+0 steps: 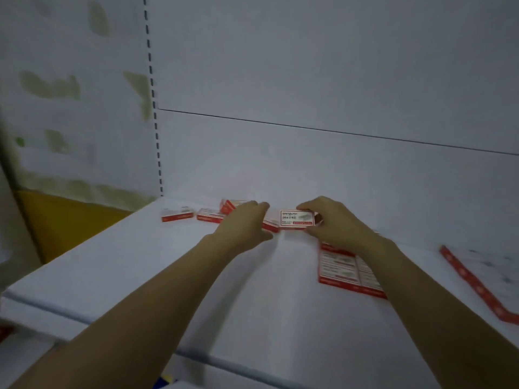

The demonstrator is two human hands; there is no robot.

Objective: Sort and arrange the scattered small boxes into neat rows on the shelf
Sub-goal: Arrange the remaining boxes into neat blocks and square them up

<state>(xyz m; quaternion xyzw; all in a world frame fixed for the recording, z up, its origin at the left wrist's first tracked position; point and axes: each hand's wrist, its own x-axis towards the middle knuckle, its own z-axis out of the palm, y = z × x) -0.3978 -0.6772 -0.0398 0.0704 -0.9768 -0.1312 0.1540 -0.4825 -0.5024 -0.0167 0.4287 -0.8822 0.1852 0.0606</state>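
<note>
On the shelf (140, 262), your right hand (334, 223) pinches one box (296, 219); left of it, your left hand (244, 223) is open, two flat boxes (177, 215) beyond.

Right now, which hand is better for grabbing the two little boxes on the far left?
Probably the left hand: it seems free and lies nearer those boxes. The right hand grips a white-faced box.

A white back panel (323, 66) fills the view from 12 to 3 o'clock, crossed by a thin dark seam (337, 131). At 11 o'clock runs a slotted upright (154, 108). Greenish smears (50, 85) mark the wall (28, 37) at 10 o'clock, with a yellow panel (64, 220) at 9. A red strip (474, 284), bent at its near end, lies at 4 o'clock.
</note>
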